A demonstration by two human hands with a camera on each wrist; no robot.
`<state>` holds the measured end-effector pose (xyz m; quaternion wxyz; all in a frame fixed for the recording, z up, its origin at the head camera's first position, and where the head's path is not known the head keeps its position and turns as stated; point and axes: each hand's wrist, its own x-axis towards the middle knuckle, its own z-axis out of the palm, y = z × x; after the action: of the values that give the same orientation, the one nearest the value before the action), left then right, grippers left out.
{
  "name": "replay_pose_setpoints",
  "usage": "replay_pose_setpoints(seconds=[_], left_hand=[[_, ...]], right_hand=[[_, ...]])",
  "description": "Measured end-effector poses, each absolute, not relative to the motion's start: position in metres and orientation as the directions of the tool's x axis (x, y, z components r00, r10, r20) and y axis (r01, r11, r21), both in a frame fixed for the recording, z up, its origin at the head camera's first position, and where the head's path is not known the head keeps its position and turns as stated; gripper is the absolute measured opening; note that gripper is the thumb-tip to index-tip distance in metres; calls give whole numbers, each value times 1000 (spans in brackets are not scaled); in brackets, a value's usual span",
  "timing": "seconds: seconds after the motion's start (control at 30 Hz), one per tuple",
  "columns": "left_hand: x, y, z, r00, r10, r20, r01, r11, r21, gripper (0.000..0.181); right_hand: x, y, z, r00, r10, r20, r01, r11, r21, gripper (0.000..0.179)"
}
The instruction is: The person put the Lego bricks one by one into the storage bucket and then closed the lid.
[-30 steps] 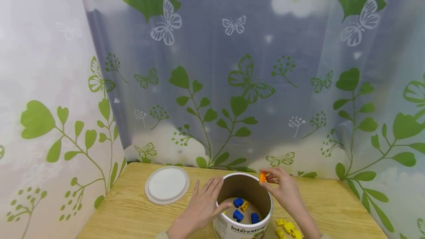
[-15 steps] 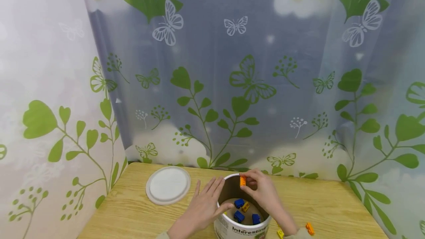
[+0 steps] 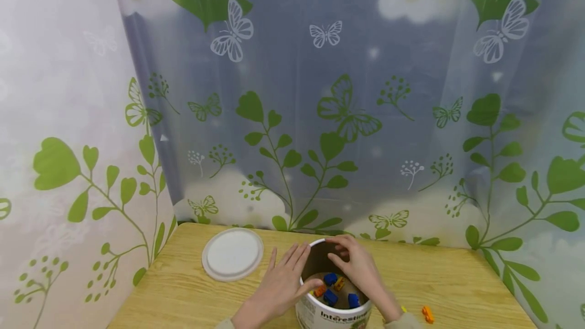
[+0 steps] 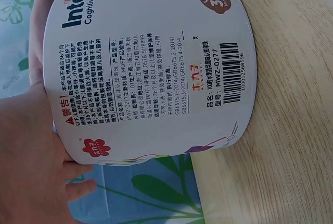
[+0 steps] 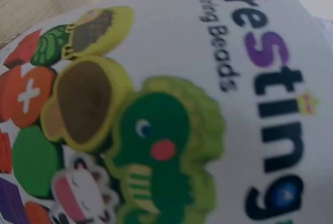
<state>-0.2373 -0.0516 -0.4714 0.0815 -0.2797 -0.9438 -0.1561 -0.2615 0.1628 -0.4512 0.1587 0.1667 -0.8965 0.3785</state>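
the orange block (image 3: 319,291) has dropped into the smooth round tub (image 3: 307,314).

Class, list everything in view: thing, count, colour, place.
Table: one, pale wood, below.
Backdrop: one, blue-grey and white, green print, behind.
Tub: one, white, printed, upright on the table.
Blue blocks: three visible, blue, inside the tub.
Orange blocks: three, orange to amber, two in the tub, one right of it.
Yellow pieces: count unclear, yellow, slivers beside the right sleeve and inside the tub.
Lid: one, white, on the table left of the tub.
Sleeves: two, pale, at the wrists.
Left grip: one, at the tub's left rim.
Right grip: one, over the tub's right rim, holding nothing.
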Motion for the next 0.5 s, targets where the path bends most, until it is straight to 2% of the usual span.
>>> replay_pose_setpoints(seconds=[0.27,0.5], left_hand=[[-236,-51,-470,-823,495,279,559,792,246,83],[-235,-51,-470,-825,492,278,556,794,246,83]], right_hand=[[-259,178,-447,-878,-79,472,-441,517,-734,24],[-249,197,-448,-862,-21,506,-453,476,-753,25]])
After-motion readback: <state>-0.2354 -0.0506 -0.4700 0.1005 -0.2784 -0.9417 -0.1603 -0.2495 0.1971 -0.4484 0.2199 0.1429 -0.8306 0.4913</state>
